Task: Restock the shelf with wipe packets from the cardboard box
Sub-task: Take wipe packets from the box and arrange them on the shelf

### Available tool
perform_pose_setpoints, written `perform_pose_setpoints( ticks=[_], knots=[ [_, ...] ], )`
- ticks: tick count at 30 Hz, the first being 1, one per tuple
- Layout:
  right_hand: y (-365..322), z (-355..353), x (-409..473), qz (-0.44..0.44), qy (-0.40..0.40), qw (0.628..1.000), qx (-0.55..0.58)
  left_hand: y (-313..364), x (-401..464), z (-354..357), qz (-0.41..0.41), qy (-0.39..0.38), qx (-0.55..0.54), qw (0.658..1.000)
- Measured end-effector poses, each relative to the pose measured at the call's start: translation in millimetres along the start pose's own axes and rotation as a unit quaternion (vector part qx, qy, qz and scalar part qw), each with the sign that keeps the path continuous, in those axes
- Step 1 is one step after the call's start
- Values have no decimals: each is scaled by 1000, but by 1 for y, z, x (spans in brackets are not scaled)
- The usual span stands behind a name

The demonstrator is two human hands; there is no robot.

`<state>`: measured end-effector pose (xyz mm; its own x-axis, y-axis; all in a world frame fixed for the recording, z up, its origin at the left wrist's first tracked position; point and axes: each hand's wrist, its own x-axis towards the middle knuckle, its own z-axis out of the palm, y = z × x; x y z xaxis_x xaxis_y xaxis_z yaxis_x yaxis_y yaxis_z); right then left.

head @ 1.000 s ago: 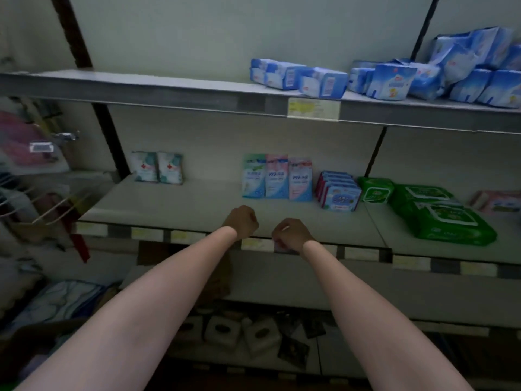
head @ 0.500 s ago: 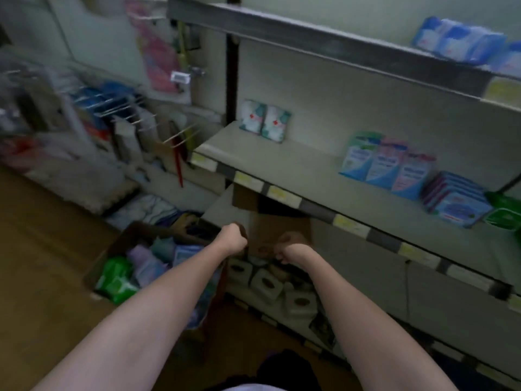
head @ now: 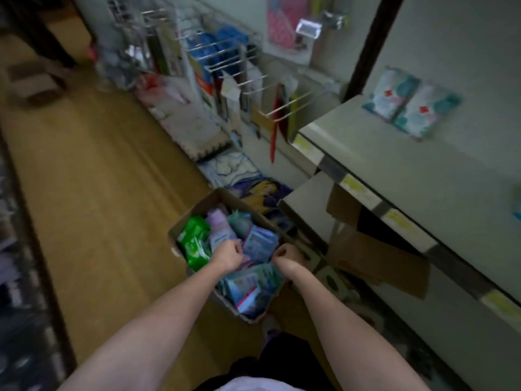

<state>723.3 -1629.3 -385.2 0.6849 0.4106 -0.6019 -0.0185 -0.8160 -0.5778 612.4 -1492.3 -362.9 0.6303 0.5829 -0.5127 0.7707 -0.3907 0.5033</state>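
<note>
A person bends over an open cardboard box (head: 194,221) on the wooden floor (head: 98,193), just beside the foot of the shelf (head: 394,153) — head view. The box is crammed with wipe packets: green packets (head: 194,241) against its left wall, a lilac packet (head: 218,225) near the far corner, a blue packet (head: 260,244) in the middle, and teal and blue packets (head: 248,286) heaped at the near edge. The left hand (head: 227,256) and right hand (head: 286,256) hang over the middle of the box, either side of the blue packet, fingers curled under; the blur hides whether either has yet closed on a packet.

By the look of them the packets are soft, light film pouches that will sag and slide if pinched at a corner. The safer hold is probably across the flat body, thumb on one face and fingers on the other. They seem neither heavy nor fragile.

On the shelf, two white-and-teal packets (head: 411,105) stand against the back wall near its left end; the front edge carries yellow price labels (head: 356,187).

A second ago the view faced the shelf square on, both fists raised before its front edge. Since then it has swung left and down to the box, and the hands have dropped with it.
</note>
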Motion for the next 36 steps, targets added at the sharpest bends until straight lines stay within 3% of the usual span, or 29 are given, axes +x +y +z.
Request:
perform_pose_setpoints(
  ticks=[8, 12, 17, 26, 32, 36],
  knots=[
    [-36, 16, 62, -141, -43, 975, -167, -18, 49, -17, -73, 19, -14, 997],
    [-49, 20, 83, -157, -53, 953, -255, -17, 70, -9, -83, 8, -54, 995],
    [-56, 33, 106, -81, -114, 942, -306, -21, 102, -4, -69, 3, -84, 994],
    [-49, 81, 107, 12, 53, 957, -286, -57, 150, 0, 6, -94, -51, 994],
    [-47, 88, 98, 64, 23, 959, -274, -76, 155, 1, 71, -160, 16, 984],
    [-45, 83, 85, 100, 39, 979, -172, -74, 153, -2, 114, -181, 61, 975]
  ],
)
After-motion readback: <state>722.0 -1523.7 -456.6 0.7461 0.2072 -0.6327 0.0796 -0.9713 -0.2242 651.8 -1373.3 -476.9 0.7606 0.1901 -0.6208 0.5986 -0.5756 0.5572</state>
